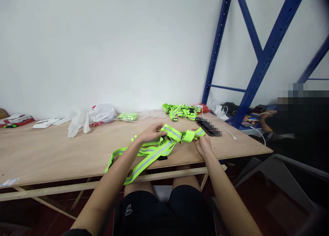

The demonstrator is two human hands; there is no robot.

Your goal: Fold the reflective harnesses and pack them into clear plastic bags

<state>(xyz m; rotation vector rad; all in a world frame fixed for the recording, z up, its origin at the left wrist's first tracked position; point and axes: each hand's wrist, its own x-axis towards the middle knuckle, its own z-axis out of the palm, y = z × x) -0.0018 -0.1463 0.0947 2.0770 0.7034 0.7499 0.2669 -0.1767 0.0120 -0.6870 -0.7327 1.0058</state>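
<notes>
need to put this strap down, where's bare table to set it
Bare plywood table lies left of the reflective strap, in front of the white plastic bag. Crowded spots: the far right corner, with a strap pile, phone and chargers, and around both hands.

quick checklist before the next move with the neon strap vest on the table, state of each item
1. Left hand grips the neon yellow reflective strap vest: ok.
2. Right hand holds the vest's right end: ok.
3. Vest fully on the plywood table: not ok, one strap hangs over the front edge.
4. Straps untwisted: cannot tell.
5. Black phone apart from the vest: not ok, it lies right beside the strap end.
</notes>
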